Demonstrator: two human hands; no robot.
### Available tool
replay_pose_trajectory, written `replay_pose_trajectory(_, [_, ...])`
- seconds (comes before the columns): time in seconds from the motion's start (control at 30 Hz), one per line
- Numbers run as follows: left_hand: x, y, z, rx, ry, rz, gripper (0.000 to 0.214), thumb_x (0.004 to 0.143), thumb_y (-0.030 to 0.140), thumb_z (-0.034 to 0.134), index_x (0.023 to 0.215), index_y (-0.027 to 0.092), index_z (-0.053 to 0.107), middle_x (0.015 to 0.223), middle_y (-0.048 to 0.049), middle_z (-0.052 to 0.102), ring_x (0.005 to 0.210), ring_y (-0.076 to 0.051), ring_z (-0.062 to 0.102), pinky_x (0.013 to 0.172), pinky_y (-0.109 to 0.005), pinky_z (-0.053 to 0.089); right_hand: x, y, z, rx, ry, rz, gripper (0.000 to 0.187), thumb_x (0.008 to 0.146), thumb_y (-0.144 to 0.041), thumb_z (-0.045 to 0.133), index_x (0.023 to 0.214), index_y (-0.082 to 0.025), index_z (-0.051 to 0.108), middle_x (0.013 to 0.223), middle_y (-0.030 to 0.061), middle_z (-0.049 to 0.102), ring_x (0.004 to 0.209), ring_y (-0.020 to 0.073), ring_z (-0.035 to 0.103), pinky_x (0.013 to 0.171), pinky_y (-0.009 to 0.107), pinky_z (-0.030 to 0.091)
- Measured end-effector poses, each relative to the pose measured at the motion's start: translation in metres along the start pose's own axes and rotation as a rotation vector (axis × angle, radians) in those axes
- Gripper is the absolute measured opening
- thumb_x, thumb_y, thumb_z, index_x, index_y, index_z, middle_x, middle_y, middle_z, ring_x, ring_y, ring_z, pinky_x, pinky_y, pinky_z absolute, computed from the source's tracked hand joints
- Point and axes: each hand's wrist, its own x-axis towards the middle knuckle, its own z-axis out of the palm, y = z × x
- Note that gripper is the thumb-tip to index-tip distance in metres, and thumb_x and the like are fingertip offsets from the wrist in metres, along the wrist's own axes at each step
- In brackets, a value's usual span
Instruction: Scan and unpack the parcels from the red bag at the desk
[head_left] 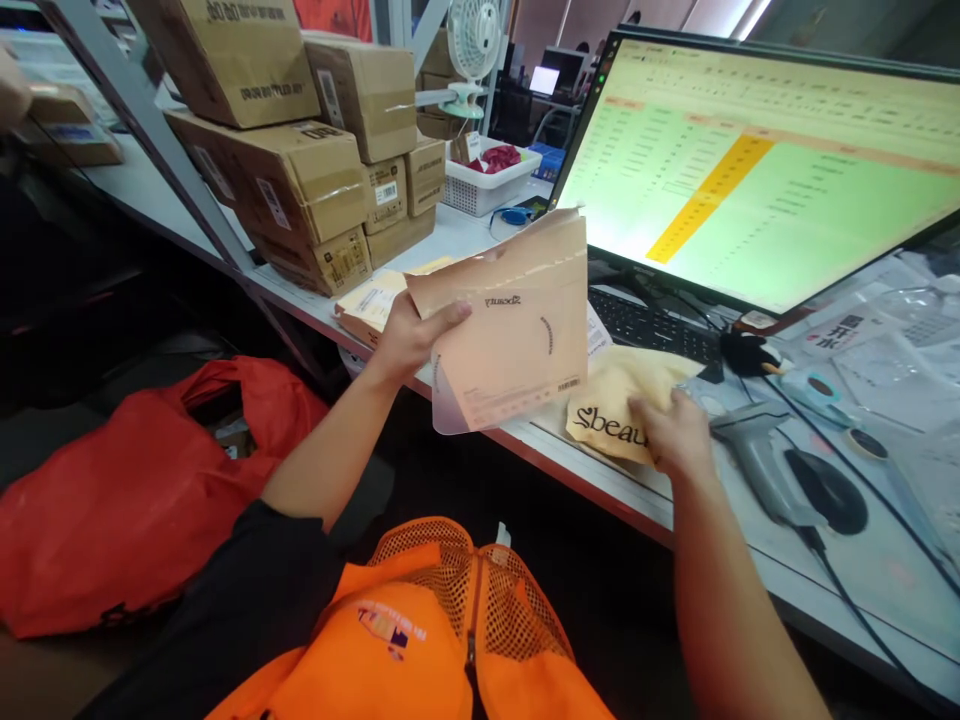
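My left hand (pixel 412 335) grips the left edge of a flat, translucent pinkish plastic bag (pixel 510 340), thumb on its face. Printed on the bag is "Sbeauty", which reads mirrored, and it hangs over the desk's front edge. On the right, my right hand (pixel 679 430) pinches a crumpled cream-yellow pouch (pixel 622 390) marked "Sbeau", the rest of the word covered by my fingers. The pouch is low over the desk, close to a grey barcode scanner (pixel 765 465). Behind the plastic bag, a yellow padded envelope (pixel 375 300) lies partly hidden.
Stacked cardboard boxes (pixel 300 180) stand at the back left. A monitor (pixel 750 170) rises behind a black keyboard (pixel 652 325). A white basket (pixel 487 185) sits by a fan (pixel 474 45). To the right lies a black mouse (pixel 829 490); a red bag (pixel 150 490) rests below left.
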Motion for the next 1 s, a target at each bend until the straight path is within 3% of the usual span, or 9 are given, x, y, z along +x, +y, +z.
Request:
replay_pose_trajectory(0.1, [-0.005, 0.004, -0.008, 0.003, -0.046, -0.047, 0.054, 0.072, 0.047, 0.094, 0.112, 0.016, 0.077, 0.117, -0.0123, 0.078, 0.113, -0.033, 0.074, 0.096, -0.041, 0.063, -0.006, -0.028, -0.008, -0.179, 0.170, -0.157, 0.069, 0.074, -0.034, 0.079, 0.135, -0.006, 0.064, 0.126, 0.0279, 0.068, 0.123, 0.0463, 0.063, 0.109, 0.065, 0.048])
replay_pose_trajectory(0.2, [-0.021, 0.006, -0.010, 0.041, -0.114, -0.177, 0.049, 0.072, 0.046, 0.094, 0.108, 0.016, 0.079, 0.112, -0.0128, 0.080, 0.103, -0.032, 0.077, 0.089, -0.039, 0.065, -0.031, -0.070, -0.030, 0.032, 0.254, -0.571, 0.055, 0.089, -0.037, 0.072, 0.140, -0.018, 0.064, 0.132, 0.0181, 0.068, 0.120, 0.0361, 0.067, 0.104, 0.056, 0.054])
replay_pose_trajectory(0.27, [-0.037, 0.004, -0.008, 0.035, -0.133, -0.249, 0.047, 0.073, 0.045, 0.094, 0.108, 0.016, 0.080, 0.110, -0.0124, 0.080, 0.100, -0.031, 0.077, 0.087, -0.038, 0.065, -0.052, -0.093, -0.038, 0.099, 0.078, -0.784, 0.052, 0.091, -0.042, 0.075, 0.140, -0.026, 0.064, 0.134, 0.0116, 0.068, 0.120, 0.0318, 0.067, 0.100, 0.052, 0.058])
replay_pose_trajectory(0.33, [-0.055, 0.000, -0.003, 0.002, -0.143, -0.315, 0.046, 0.075, 0.046, 0.092, 0.108, 0.016, 0.081, 0.109, -0.0124, 0.081, 0.099, -0.030, 0.078, 0.086, -0.037, 0.065, -0.071, -0.104, -0.035, 0.090, -0.155, -0.864, 0.073, 0.085, -0.052, 0.082, 0.149, -0.028, 0.056, 0.145, 0.0110, 0.061, 0.130, 0.0337, 0.061, 0.102, 0.052, 0.058])
replay_pose_trajectory(0.47, [-0.096, -0.011, 0.001, -0.068, -0.149, -0.537, 0.049, 0.080, 0.053, 0.086, 0.107, 0.012, 0.081, 0.104, -0.0151, 0.081, 0.093, -0.032, 0.079, 0.080, -0.037, 0.065, -0.107, -0.085, -0.007, 0.153, -0.370, -0.538, 0.104, 0.077, -0.060, 0.086, 0.163, -0.029, 0.037, 0.158, 0.0135, 0.050, 0.131, 0.0360, 0.061, 0.103, 0.052, 0.058])
replay_pose_trajectory(0.63, [-0.144, -0.035, -0.013, -0.170, -0.037, -0.766, 0.056, 0.073, 0.056, 0.090, 0.106, 0.012, 0.080, 0.105, -0.0163, 0.081, 0.093, -0.034, 0.080, 0.083, -0.040, 0.066, -0.146, -0.044, 0.001, 0.525, -0.600, 0.018, 0.109, 0.084, -0.062, 0.079, 0.169, -0.033, 0.018, 0.137, 0.0124, 0.068, 0.094, 0.0262, 0.076, 0.077, 0.039, 0.065])
replay_pose_trajectory(0.83, [-0.173, -0.052, -0.031, -0.205, 0.123, -0.866, 0.056, 0.073, 0.057, 0.089, 0.109, 0.015, 0.077, 0.110, -0.0152, 0.081, 0.106, -0.037, 0.078, 0.095, -0.046, 0.065, -0.178, -0.010, -0.004, 0.620, -1.032, 0.243, 0.056, 0.086, -0.062, 0.077, 0.122, -0.019, 0.075, 0.103, 0.0094, 0.079, 0.093, 0.0278, 0.075, 0.082, 0.039, 0.063])
replay_pose_trajectory(0.9, [-0.173, -0.052, -0.035, -0.183, 0.153, -0.863, 0.057, 0.072, 0.055, 0.090, 0.109, 0.015, 0.076, 0.108, -0.0154, 0.081, 0.107, -0.037, 0.077, 0.096, -0.046, 0.064, -0.179, 0.003, -0.019, 0.539, -0.923, 0.276, 0.048, 0.080, -0.060, 0.081, 0.106, -0.020, 0.079, 0.092, 0.0072, 0.079, 0.083, 0.0269, 0.075, 0.073, 0.039, 0.064])
replay_pose_trajectory(1.0, [-0.169, -0.049, -0.037, -0.151, 0.204, -0.826, 0.056, 0.069, 0.049, 0.094, 0.108, 0.013, 0.076, 0.108, -0.0156, 0.081, 0.105, -0.035, 0.078, 0.098, -0.045, 0.064, -0.170, 0.021, -0.061, 0.397, -0.285, 0.309, 0.041, 0.065, -0.058, 0.089, 0.087, -0.024, 0.078, 0.085, 0.0057, 0.078, 0.070, 0.0256, 0.071, 0.059, 0.039, 0.061])
